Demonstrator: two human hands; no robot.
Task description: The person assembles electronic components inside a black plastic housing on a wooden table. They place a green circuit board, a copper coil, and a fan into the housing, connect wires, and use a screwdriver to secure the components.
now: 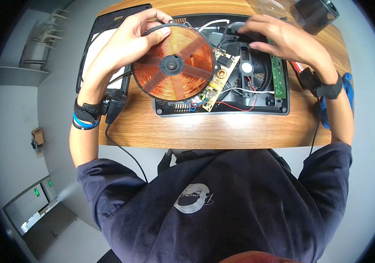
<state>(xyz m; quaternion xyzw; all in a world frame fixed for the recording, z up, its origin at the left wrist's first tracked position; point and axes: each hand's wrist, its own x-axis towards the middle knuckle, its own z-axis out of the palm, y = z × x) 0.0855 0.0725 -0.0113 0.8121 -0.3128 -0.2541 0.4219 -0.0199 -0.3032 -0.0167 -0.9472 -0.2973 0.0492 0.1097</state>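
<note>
My left hand (128, 43) grips the upper left rim of a round copper induction coil (194, 76), thumb on its face. The coil has a black hub and stands raised over the left part of an opened black induction cooker housing (262, 105). Beside the coil a tan circuit board (223, 75) sits at a slant, with wires running from it. Above the black cooling fan (260, 83) hovers my right hand (286, 41), its thumb and fingers apart and nothing visible in them. A narrow green circuit board (279, 79) lines the housing's right side.
A black-framed panel with a white surface (100, 50) lies left of the housing. A dark cylindrical container (315, 15) stands at the back right, near clear plastic (270, 8). Blue cloth (347, 90) lies by my right forearm. The wooden table's (222, 133) front edge is close to me.
</note>
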